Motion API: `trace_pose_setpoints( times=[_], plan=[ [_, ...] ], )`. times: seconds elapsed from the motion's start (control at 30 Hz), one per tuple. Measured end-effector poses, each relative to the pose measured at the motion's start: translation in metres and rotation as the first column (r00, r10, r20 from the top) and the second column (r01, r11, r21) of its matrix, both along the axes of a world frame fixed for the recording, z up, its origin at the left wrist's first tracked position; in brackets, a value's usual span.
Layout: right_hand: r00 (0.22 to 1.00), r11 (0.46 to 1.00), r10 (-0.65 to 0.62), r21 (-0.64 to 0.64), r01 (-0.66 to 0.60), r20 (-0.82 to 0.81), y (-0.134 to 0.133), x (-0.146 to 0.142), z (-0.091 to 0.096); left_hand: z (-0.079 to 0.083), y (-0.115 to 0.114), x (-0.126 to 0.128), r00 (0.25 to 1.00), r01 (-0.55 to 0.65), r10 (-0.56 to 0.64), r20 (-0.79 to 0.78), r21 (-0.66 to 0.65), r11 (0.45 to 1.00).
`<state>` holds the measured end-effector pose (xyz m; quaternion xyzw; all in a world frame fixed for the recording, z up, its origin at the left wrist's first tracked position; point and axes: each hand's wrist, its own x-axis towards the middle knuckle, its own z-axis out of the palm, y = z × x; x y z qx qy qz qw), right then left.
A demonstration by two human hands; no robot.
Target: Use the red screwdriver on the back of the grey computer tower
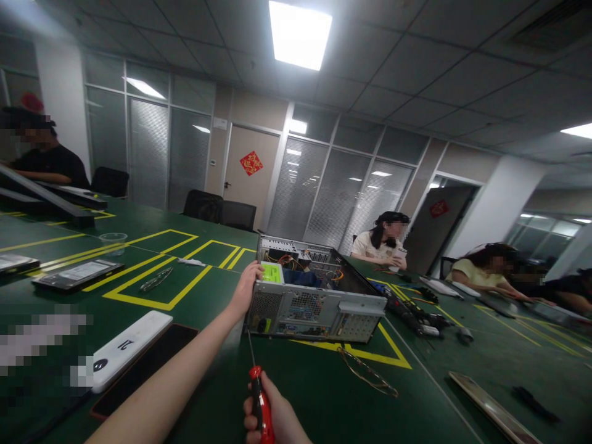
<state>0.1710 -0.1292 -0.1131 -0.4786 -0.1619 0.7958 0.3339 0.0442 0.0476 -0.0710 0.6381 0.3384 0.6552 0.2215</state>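
Observation:
An open grey computer case (319, 308) lies on the green table (324, 394), its rear panel toward me, cables and a green-labelled unit (272, 272) showing inside. My left hand (245, 288) reaches out and grips the case's near left top corner by that unit. My right hand (271, 419), low at the frame's bottom, is closed round the red handle of a screwdriver (259, 394). Its thin shaft points up toward the case's lower left corner.
A white power bank (124, 348) and a dark phone (148, 370) lie near my left forearm. Yellow tape outlines mark the table. Tools and cables (416, 314) sit right of the case, a metal panel (494, 410) at lower right. Other people sit at the far sides.

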Motion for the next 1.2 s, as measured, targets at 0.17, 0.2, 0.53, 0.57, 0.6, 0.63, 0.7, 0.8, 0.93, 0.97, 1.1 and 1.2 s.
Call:
trace_pose_setpoints(
  times=[0.17,0.2,0.53,0.57,0.6,0.63,0.7,0.8,0.93,0.97,1.1,1.2],
  plan=[
    [0.995,0.993,-0.093,0.081,0.089,0.042,-0.001,-0.003,-0.009,-0.001,0.000,0.000,1.000,0.003,-0.003,0.000,0.007,1.000],
    [0.994,0.992,-0.102,0.077,0.099,0.039,-0.001,-0.004,-0.010,-0.001,0.000,0.000,1.000,0.001,-0.001,0.002,0.007,1.000],
    [0.999,1.000,-0.012,0.007,0.013,-0.048,0.004,-0.001,-0.010,-0.002,0.001,0.000,1.000,0.014,-0.014,0.013,-0.009,1.000],
    [0.999,1.000,-0.021,0.016,0.022,-0.044,0.004,0.000,-0.010,-0.002,0.001,0.000,1.000,0.015,-0.014,0.014,-0.007,1.000],
    [0.999,1.000,-0.017,0.025,0.018,-0.036,0.004,0.002,-0.010,-0.002,0.001,0.000,1.000,0.014,-0.014,0.013,-0.005,1.000],
    [1.000,1.000,0.000,0.031,0.001,-0.024,0.003,0.003,-0.010,-0.002,0.001,0.001,1.000,0.013,-0.013,0.012,-0.003,1.000],
    [0.999,0.998,0.050,0.033,-0.050,0.001,0.003,0.005,-0.010,-0.002,0.001,0.001,1.000,0.011,-0.011,0.005,-0.009,1.000],
    [0.998,0.998,0.060,0.020,-0.060,0.009,0.003,0.006,-0.009,-0.003,0.001,0.001,1.000,0.008,-0.008,0.008,-0.019,1.000],
    [1.000,1.000,-0.015,0.018,0.015,-0.008,0.002,0.001,-0.004,-0.002,0.001,0.001,1.000,0.016,-0.016,0.009,-0.005,1.000],
    [0.999,0.999,-0.029,0.019,0.029,-0.013,0.001,0.000,-0.003,-0.002,0.001,0.001,1.000,0.017,-0.017,0.007,-0.003,1.000],
    [0.998,0.999,-0.039,0.003,0.039,-0.040,0.000,-0.001,0.001,-0.001,0.000,0.001,1.000,0.002,-0.002,0.007,-0.003,1.000],
    [0.995,0.998,-0.056,-0.009,0.056,-0.082,0.001,0.001,0.002,-0.001,0.000,0.002,1.000,-0.002,0.002,0.014,-0.001,1.000]
  ],
)
